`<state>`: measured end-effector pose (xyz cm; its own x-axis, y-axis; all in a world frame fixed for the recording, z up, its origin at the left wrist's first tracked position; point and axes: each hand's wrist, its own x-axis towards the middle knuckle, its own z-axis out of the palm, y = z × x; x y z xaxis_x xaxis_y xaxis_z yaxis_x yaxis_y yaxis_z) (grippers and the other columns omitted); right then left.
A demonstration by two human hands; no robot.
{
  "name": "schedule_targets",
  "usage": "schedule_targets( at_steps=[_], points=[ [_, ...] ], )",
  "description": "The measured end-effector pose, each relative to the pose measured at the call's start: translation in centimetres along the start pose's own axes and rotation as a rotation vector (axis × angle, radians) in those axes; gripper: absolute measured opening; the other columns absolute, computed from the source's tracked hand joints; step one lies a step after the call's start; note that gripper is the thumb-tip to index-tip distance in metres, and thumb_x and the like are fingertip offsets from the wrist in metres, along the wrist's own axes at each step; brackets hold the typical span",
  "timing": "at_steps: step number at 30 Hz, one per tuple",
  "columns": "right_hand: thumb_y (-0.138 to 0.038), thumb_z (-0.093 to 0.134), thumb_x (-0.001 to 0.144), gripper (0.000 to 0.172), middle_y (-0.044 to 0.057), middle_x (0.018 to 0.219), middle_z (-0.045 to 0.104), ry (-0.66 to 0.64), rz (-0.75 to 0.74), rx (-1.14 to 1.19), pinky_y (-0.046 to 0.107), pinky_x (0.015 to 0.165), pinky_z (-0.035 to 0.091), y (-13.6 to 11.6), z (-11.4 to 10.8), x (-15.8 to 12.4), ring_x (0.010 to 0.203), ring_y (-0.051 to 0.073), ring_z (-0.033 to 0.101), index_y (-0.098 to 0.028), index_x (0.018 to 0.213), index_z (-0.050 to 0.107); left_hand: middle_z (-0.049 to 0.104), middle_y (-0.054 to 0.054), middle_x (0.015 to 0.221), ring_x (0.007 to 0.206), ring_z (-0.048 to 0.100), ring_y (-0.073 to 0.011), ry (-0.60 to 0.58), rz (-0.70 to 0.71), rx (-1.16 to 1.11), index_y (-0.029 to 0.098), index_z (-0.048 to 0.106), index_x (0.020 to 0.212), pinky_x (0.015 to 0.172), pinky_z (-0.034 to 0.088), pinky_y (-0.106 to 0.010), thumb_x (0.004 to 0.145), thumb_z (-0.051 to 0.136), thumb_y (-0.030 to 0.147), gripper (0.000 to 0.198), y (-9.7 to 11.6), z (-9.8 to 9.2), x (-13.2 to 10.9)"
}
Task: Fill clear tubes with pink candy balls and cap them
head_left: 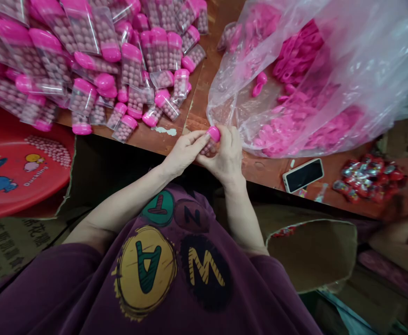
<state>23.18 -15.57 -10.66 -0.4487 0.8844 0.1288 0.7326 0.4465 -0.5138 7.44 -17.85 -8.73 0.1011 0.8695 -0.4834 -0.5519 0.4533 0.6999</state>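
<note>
A small clear plastic container (pixel 208 148) with a bright pink cap and pale pink beads inside is held between both my hands at the table's front edge. My left hand (pixel 184 152) grips it from the left, thumb and fingers pressed near the cap. From the other side, my right hand (pixel 227 153) has its fingers curled around it; part of the container is hidden behind them. Left of my hands lies a heap of similar filled containers (pixel 131 65). Just beyond my right hand, a translucent plastic bag (pixel 221 100) holds many loose pink plastic pieces (pixel 296 53).
At the left, a red basin (pixel 46 188) holds loose pink beads (pixel 52 150). A phone (pixel 303 175) and a pile of red-wrapped pieces (pixel 367 179) lie on the wooden table (pixel 204 88). An open cardboard box (pixel 313 256) stands below; another person's arm (pixel 395 235) shows at right.
</note>
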Motion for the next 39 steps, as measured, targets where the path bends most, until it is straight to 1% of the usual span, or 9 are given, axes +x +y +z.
schedule_targets(
  at_steps=[9,13,17,24,28,32,35,37,39],
  points=[
    [-0.036,0.072,0.087,0.069,0.015,0.132,0.063,0.014,-0.083,0.102,0.062,0.112,0.056,0.5,0.4,0.9,0.128,0.034,0.063,-0.020,0.148,0.044,0.072,-0.001,0.078,0.071,0.064,-0.0085,-0.058,-0.122,-0.123,0.013,0.075,0.087,0.076,0.052,-0.020,0.096,0.079,0.035,0.024,1.0,-1.1,0.7],
    [-0.047,0.078,0.085,0.081,0.017,0.145,0.057,0.069,-0.098,0.220,0.063,0.119,0.051,1.0,1.2,1.3,0.142,0.035,0.057,-0.022,0.152,0.040,0.069,-0.002,0.074,0.066,0.060,-0.0078,-0.013,-0.238,-0.233,0.013,0.071,0.081,0.069,0.050,-0.019,0.099,0.075,0.031,0.027,1.3,-0.4,0.8],
    [-0.057,0.084,0.081,0.087,0.017,0.145,0.061,0.072,-0.111,0.274,0.065,0.121,0.050,1.4,1.4,1.2,0.141,0.038,0.060,-0.025,0.151,0.042,0.062,-0.001,0.067,0.063,0.058,-0.0087,-0.030,-0.319,-0.345,0.014,0.066,0.074,0.065,0.049,-0.020,0.105,0.067,0.031,0.035,1.3,-0.2,0.7],
    [-0.050,0.089,0.078,0.090,0.017,0.127,0.072,0.207,-0.361,0.122,0.061,0.096,0.066,0.8,0.0,2.1,0.115,0.037,0.074,-0.026,0.153,0.045,0.059,-0.003,0.065,0.064,0.058,-0.0102,-0.078,-0.380,-0.441,0.014,0.067,0.068,0.068,0.053,-0.022,0.096,0.074,0.035,0.036,1.1,-0.3,0.2],
    [-0.045,0.087,0.081,0.091,0.017,0.127,0.072,0.215,-0.415,0.184,0.059,0.095,0.068,0.3,0.9,4.3,0.116,0.037,0.075,-0.026,0.158,0.041,0.064,-0.004,0.070,0.067,0.059,-0.0116,-0.074,-0.224,-0.325,0.015,0.071,0.072,0.069,0.053,-0.024,0.087,0.082,0.040,0.032,2.6,-1.3,0.7],
    [-0.045,0.084,0.087,0.099,0.023,0.155,0.059,-0.001,-0.336,0.294,0.059,0.117,0.060,-0.2,1.5,6.9,0.147,0.036,0.060,-0.023,0.167,0.031,0.071,-0.003,0.081,0.071,0.062,-0.0127,0.145,0.030,0.001,0.018,0.078,0.098,0.068,0.051,-0.023,0.087,0.082,0.046,0.031,5.8,-4.1,2.1],
    [-0.044,0.077,0.095,0.073,0.020,0.155,0.061,-0.038,-0.277,0.324,0.055,0.120,0.058,0.3,0.9,8.4,0.147,0.032,0.061,-0.024,0.159,0.049,0.078,-0.008,0.108,0.102,0.070,-0.0218,0.388,0.358,0.415,0.021,0.077,0.118,0.100,0.057,-0.037,0.093,0.075,0.044,0.034,8.5,-6.4,4.4],
    [-0.038,0.069,0.101,0.044,0.016,0.140,0.072,0.072,-0.201,0.361,0.049,0.109,0.064,1.4,0.3,8.9,0.131,0.027,0.072,-0.025,0.142,0.065,0.073,-0.013,0.134,0.133,0.061,-0.0301,0.521,0.582,0.741,0.020,0.074,0.126,0.124,0.043,-0.049,0.093,0.073,0.034,0.036,10.0,-6.7,6.9],
    [-0.034,0.063,0.103,0.027,0.011,0.118,0.079,0.223,-0.067,0.383,0.043,0.095,0.067,3.1,-0.1,9.1,0.107,0.022,0.078,-0.024,0.126,0.073,0.065,-0.015,0.149,0.149,0.050,-0.0338,0.538,0.729,0.923,0.019,0.070,0.132,0.134,0.031,-0.054,0.091,0.072,0.026,0.042,10.7,-5.9,10.3]
  ],
)
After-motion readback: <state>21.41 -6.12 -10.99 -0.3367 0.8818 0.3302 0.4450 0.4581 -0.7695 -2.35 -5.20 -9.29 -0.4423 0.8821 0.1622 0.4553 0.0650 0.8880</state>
